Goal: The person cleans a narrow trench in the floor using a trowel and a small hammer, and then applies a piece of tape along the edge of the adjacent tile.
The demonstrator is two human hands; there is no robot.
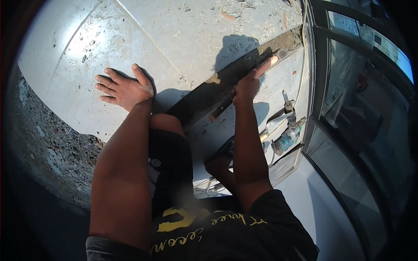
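Note:
Palm down with fingers spread, my left hand (pixel 124 89) rests on the grey tiled floor (pixel 113 39) beside my bent knee. My right hand (pixel 248 87) grips a dark hand tool (pixel 220 108) with a wood-coloured end (pixel 213 117), index finger stretched toward a small grey metal piece (pixel 281 54), possibly part of it. It lies over a long dark, debris-covered channel (pixel 191 98) cut between the tiles. The exact shape of the tool is partly hidden by my hand and shadow.
At right lie a teal power tool with bit (pixel 283 141), a cream cable (pixel 302 65) and other tools along a dark-framed glass door or window (pixel 361 87). Broken rough concrete (pixel 61 143) borders the tiles at left. Loose rubble (pixel 230 11) sits at the top.

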